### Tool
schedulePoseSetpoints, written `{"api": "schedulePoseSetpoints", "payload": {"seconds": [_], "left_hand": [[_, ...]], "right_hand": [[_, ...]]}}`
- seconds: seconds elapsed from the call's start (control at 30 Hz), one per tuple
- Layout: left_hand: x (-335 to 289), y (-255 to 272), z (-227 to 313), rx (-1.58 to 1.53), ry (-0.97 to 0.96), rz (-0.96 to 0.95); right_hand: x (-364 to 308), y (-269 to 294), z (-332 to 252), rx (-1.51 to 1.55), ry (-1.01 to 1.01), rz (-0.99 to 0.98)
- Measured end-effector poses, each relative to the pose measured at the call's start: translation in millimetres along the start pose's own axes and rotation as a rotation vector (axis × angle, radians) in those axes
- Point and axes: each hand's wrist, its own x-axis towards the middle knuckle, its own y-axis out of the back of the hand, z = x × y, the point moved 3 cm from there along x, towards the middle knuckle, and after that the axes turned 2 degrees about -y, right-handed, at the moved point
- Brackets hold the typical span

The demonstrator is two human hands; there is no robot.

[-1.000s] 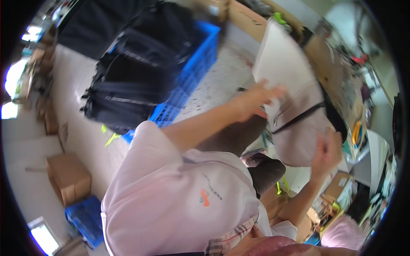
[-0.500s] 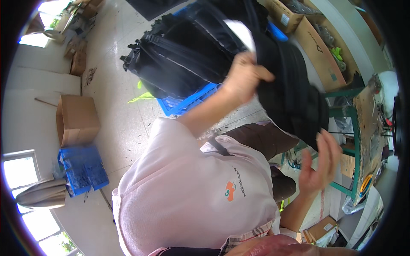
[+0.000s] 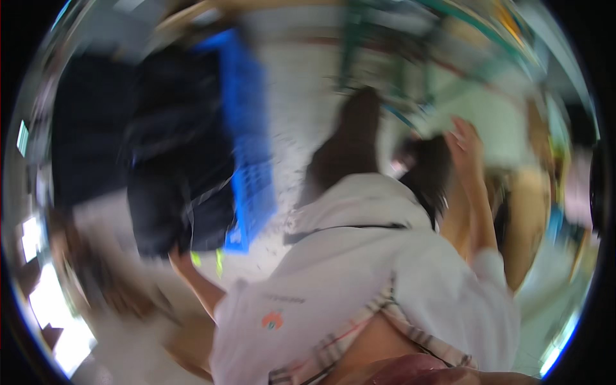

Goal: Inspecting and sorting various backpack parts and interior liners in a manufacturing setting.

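Observation:
The picture is heavily blurred by motion. My left hand [image 3: 178, 255] reaches down to the lower edge of a black bag [image 3: 173, 186] and seems to grip it, though the fingers are hidden. Other black bags lie stacked with it on a blue plastic crate [image 3: 250, 154]. My right hand [image 3: 463, 138] is raised at the right with its fingers apart and nothing in it. My white shirt [image 3: 359, 269] fills the lower middle of the view.
A green metal frame [image 3: 410, 64] stands at the upper right, with blurred cardboard-coloured shapes [image 3: 532, 212] further right. Pale speckled floor [image 3: 301, 96] shows between the crate and my legs [image 3: 346, 147]. Bright windows glare at the lower left.
The view has swung sharply, so the bags and crate now sit at the left. My left hand has moved from high up on the bags to their lower edge. My right hand stays raised.

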Motion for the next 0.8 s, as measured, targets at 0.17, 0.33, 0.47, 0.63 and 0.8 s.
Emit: {"api": "schedulePoseSetpoints", "payload": {"seconds": [0.17, 0.33, 0.47, 0.63, 0.8], "left_hand": [[41, -76, -25, 0.533, 0.171, 0.180], [66, -181, -32, 0.960, 0.163, 0.114], [58, -255, -37, 1.164, 0.082, 0.066], [41, -333, -48, 1.321, -0.019, 0.027], [7, -394, -67, 1.463, -0.103, -0.022]], "right_hand": [[-100, 55, 100, -0.343, -0.325, 0.247], [-210, 109, 179, -0.455, -0.608, 0.717], [-307, 151, 263, 0.237, -1.083, 1.026], [-362, 157, 349, -0.040, -1.562, 0.646], [-360, 124, 391, -0.388, -1.791, 0.397]]}}
